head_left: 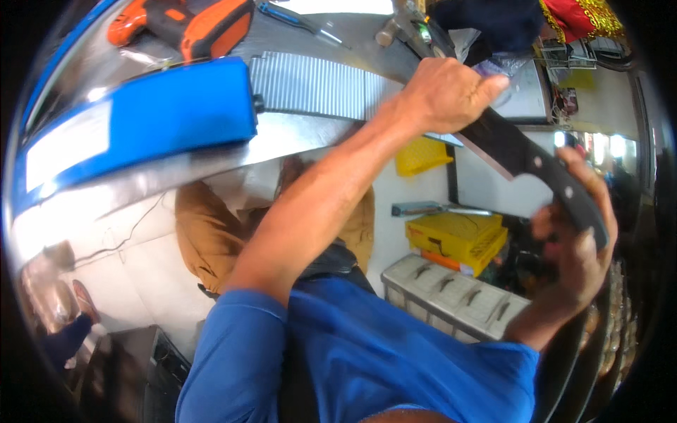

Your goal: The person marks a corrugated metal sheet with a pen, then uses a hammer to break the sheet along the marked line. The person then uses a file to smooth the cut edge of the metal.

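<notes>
1. The knife (502, 139) slants well right of the blue case (176, 106).
2. My right hand (584, 261) curls round its handle; my left hand (444, 92) is closed over the blade, fingertips hidden.
3. I judge the step in hand to be steadying the blade two-handed; the next move calls for fingers off the edge.
4. Just right of the case, a ridged metal plate (310, 81) could obstruct my left forearm (317, 197).
5. Behind the case lies an orange-and-black power tool (218, 32); well right and lower, yellow boxes (458, 236).
</notes>
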Demonstrator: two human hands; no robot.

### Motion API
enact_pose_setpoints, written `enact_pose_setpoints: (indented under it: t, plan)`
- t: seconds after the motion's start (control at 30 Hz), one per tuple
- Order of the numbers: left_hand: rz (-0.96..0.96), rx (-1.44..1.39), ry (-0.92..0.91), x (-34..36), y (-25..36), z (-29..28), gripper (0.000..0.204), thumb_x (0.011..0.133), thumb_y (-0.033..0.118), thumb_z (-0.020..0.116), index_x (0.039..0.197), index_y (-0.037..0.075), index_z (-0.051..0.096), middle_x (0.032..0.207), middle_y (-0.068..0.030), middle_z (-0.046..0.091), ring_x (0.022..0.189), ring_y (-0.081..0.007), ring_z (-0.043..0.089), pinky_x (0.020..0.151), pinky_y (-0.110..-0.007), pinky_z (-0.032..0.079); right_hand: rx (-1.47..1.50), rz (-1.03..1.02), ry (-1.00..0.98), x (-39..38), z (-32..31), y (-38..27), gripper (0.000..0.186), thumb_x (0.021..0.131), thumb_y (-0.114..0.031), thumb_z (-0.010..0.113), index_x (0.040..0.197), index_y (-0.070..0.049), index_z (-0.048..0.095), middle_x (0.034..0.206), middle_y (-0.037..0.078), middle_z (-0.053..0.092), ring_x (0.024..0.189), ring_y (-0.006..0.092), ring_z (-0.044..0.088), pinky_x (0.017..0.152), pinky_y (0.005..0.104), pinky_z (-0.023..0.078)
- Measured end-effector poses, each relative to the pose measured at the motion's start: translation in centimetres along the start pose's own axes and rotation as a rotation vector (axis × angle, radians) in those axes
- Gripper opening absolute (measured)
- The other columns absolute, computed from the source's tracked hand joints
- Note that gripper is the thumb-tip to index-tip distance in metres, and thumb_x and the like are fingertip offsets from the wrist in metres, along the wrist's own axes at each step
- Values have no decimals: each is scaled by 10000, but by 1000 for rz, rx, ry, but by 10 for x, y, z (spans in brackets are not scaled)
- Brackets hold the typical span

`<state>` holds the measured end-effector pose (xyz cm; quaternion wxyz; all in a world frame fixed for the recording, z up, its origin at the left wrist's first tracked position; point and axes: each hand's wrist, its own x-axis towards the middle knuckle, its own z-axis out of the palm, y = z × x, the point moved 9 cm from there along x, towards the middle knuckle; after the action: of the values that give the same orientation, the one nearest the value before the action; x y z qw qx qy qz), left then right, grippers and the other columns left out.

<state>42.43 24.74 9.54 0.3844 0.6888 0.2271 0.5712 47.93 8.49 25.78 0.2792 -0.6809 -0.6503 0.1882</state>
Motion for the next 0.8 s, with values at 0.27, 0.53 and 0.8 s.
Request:
enact_pose_setpoints:
  t: [0.27,0.53,0.8]
  plan:
    - [176,-93,179,-22,16,1,542,940,500,649,557,119,622,513,-4,543,569,-215,537,618,-360,392,-45,853,-452,2,33,27,767,866,89,524,1586,-21,282,1111,120,675,637,98,592,572,222,489]
    - [-44,-197,-12,-14,6,8,480,947,408,629,576,104,636,544,-15,576,570,-210,530,637,-372,376,-119,1025,-617,14,48,24,676,1001,32,493,1611,-101,232,1024,69,630,622,79,532,602,245,505]
    - [-98,-269,45,-6,-6,-5,456,988,324,552,587,109,591,560,-50,563,561,-254,493,615,-393,355,-124,1127,-690,48,60,10,624,1018,-8,467,1592,-53,227,1095,120,639,578,80,562,542,259,518]
